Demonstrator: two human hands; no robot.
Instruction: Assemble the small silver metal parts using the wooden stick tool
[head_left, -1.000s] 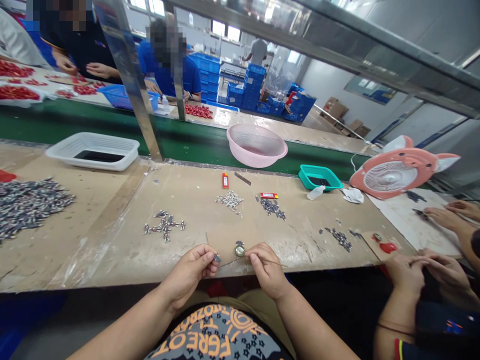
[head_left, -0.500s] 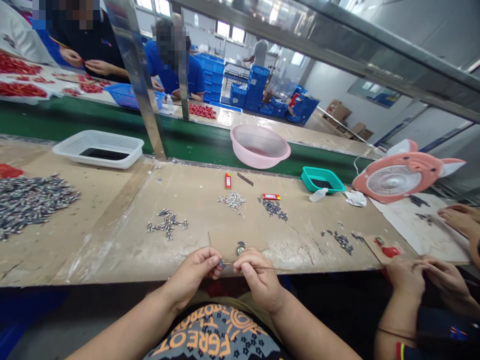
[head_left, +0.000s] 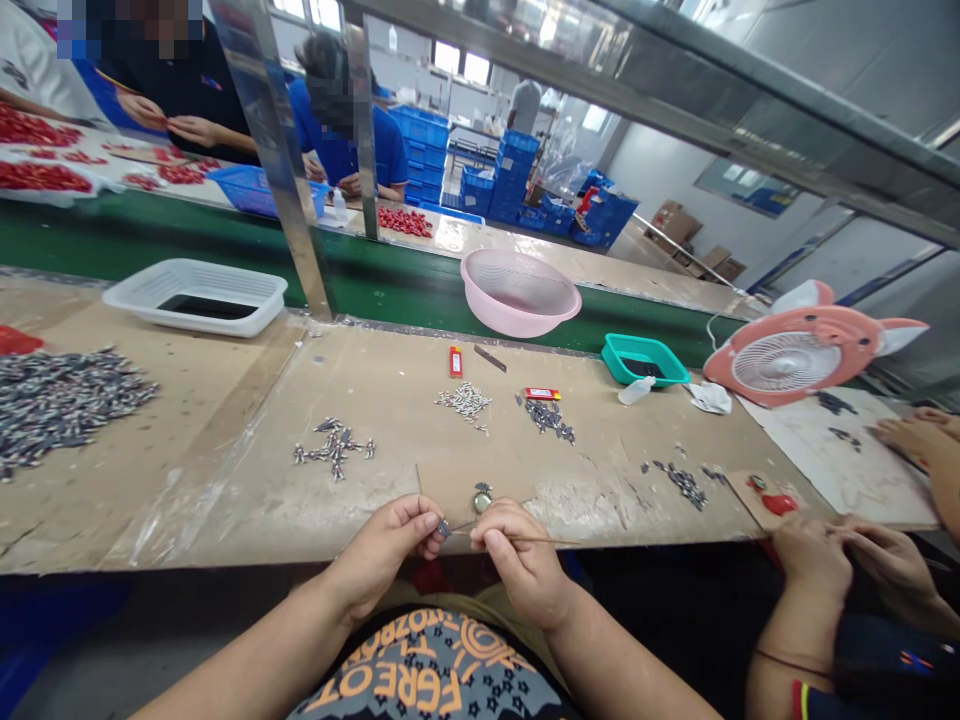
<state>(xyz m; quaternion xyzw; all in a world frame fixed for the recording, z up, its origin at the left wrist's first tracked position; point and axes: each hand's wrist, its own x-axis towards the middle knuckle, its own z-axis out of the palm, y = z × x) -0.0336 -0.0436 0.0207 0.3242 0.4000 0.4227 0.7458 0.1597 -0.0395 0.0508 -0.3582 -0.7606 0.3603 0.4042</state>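
Between thumb and fingers, my left hand (head_left: 401, 540) pinches a small dark grey part (head_left: 443, 527) at the table's front edge. My right hand (head_left: 521, 560) is closed around a thin brown stick (head_left: 544, 541), its tip pointing left, close to the grey part. Just beyond my right hand sits a small round metal container (head_left: 482, 500) on a piece of cardboard (head_left: 442, 488), with another dark part (head_left: 484, 486) at its far rim. Farther out lie a pile of small whitish pieces (head_left: 466, 402) and a pile of dark grey pieces (head_left: 550, 420). Several joined grey-and-silver pieces (head_left: 335, 448) are to the left.
A large heap of grey pieces (head_left: 67, 405) lies far left near a white tray (head_left: 266, 305). A pink basin (head_left: 517, 317), a teal tray (head_left: 675, 375) and a pig-shaped fan (head_left: 795, 360) stand at the back. At right, a co-worker's hands (head_left: 817, 555) are at the table edge.
My right hand has shifted very slightly right with the stick, and its tip now sits a bit farther from the grey part. My left hand stays in place.
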